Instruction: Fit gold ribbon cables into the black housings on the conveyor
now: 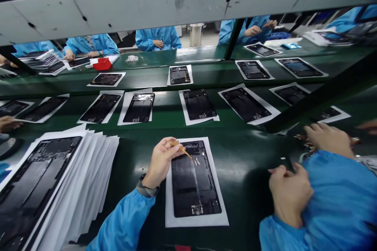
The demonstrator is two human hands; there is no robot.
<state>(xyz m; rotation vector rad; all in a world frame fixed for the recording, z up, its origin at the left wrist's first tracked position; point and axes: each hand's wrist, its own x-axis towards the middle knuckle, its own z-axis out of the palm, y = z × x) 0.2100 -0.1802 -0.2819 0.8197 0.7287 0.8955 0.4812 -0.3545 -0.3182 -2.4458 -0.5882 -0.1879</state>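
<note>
As the view looked down, the scene read thus:
Left hand (160, 160): pinched a small amber flex strip (182, 150) between thumb and fingertips, its free end touching the top edge of the black panel (194, 180).
Right hand (290, 194): lay well to the right of the panel, fingers loosely curled on the counter (244, 164); whether it held anything could not be told.
Panel: rested on a white sheet (218, 204) straight ahead, long axis running away from the body; the left hand was the nearer.
Another hand (328, 137): a neighbour's, beyond the right one, over small parts.
Paper stack (88, 180): at far left, fanned, a dark panel on top.
Belt (165, 106): carried more panels on sheets; no bins nearby.
</note>
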